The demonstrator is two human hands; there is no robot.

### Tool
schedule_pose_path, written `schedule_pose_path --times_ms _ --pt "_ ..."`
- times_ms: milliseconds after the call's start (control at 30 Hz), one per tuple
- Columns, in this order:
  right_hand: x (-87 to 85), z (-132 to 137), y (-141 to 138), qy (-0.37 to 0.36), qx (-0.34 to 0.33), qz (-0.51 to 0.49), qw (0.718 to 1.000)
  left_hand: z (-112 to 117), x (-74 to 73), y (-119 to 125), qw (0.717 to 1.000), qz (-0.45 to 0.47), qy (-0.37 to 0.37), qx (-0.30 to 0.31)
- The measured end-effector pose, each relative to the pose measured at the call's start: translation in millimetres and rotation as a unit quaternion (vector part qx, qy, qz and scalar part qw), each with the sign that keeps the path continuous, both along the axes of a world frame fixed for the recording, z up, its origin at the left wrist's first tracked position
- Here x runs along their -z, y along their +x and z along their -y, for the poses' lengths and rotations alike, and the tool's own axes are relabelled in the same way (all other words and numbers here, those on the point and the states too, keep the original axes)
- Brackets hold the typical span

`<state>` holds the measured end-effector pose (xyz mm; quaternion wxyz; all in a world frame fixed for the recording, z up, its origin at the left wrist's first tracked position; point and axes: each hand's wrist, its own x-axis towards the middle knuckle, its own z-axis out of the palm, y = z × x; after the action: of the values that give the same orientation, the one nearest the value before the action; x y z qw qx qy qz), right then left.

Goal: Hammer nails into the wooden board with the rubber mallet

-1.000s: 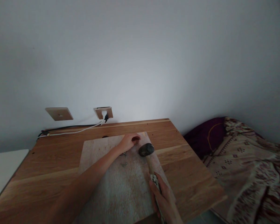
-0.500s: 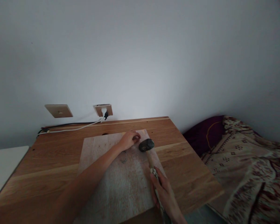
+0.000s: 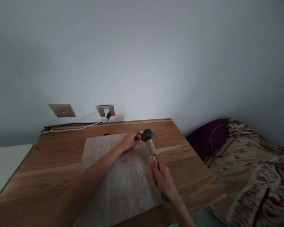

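My right hand [image 3: 162, 173] is wrapped round the handle of a hammer [image 3: 150, 147], its dark head raised over the far right part of a pale wooden board [image 3: 123, 192]. Just left of the hammer head, my left hand [image 3: 132, 141] rests at the board's far edge with thumb and fingers pinched together. Whatever sits in that pinch is too small and dark to make out. A few small thin metal pieces, perhaps nails [image 3: 124, 160], lie on the board below the left wrist. Small dark dots [image 3: 106, 145] run in a row near the board's far left.
The board lies on a wooden table [image 3: 186, 170] against a white wall [image 3: 142, 63]. A wall socket [image 3: 106, 111] holds plugs, with a white cable [image 3: 73, 129] trailing left. Patterned bedding [image 3: 241, 170] and a purple pillow [image 3: 210, 138] are at the right. A white surface [image 3: 9, 160] stands left.
My right hand has lifted the hammer up and away from me, so its head now stands higher beside the left fingers. The left hand stays nearly in place.
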<state>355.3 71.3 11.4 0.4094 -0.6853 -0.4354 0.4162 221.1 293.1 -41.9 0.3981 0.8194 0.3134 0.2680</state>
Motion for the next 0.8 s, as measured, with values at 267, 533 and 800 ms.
schedule_pose_path --times_ms 267,533,800 --pt "1.7 -1.6 -2.4 0.011 -0.015 0.058 0.998 -3.5 -16.5 -13.1 0.999 -0.009 0.022 -0.026" --pt "10.5 -0.6 -1.4 -0.002 0.003 0.01 1.0 12.0 -56.8 -78.4 0.968 -0.186 0.111 0.129" --pt "14.3 10.7 3.0 -0.006 0.025 0.011 1.0 41.4 -53.5 -71.2 0.963 -0.226 0.135 0.051"
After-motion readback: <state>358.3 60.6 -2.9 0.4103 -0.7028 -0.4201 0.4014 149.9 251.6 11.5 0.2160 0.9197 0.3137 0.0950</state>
